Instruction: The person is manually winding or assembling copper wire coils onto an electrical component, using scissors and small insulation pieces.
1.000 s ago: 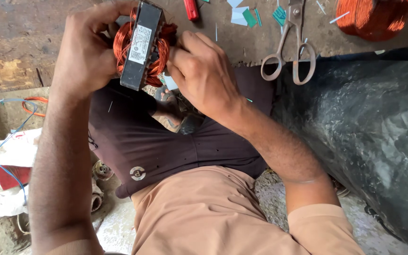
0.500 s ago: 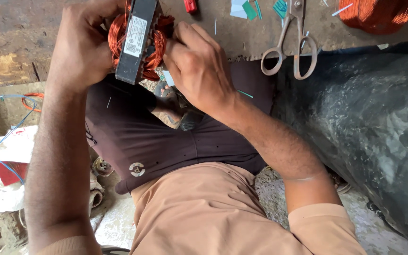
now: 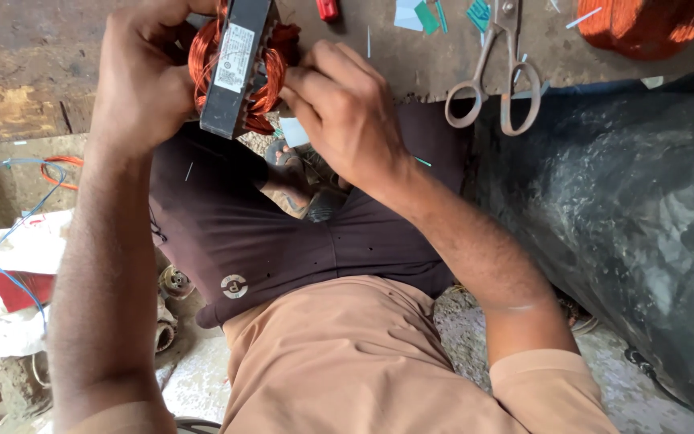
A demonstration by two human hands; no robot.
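A dark metal motor stator [image 3: 236, 68] wound with copper wire coils [image 3: 201, 58] is held up over my lap. My left hand [image 3: 142, 76] grips it from the left side, fingers wrapped round the coils. My right hand [image 3: 347, 112] is at its right side, fingertips pinched on the copper winding [image 3: 271, 76] there. A pale label is stuck on the stator's face. A small white slip [image 3: 292, 133] shows just under my right thumb.
Steel scissors [image 3: 498, 68] lie on the worn bench [image 3: 26, 72] at upper right, beside green and white paper strips [image 3: 423, 14] and an orange wire spool [image 3: 644, 24]. A black plastic sheet [image 3: 628, 225] fills the right. Blue wires and a white bag [image 3: 2, 273] lie at left.
Both hands and the stator have shifted slightly up and left in view. My right fingers have moved closer onto the winding at the stator's right side.
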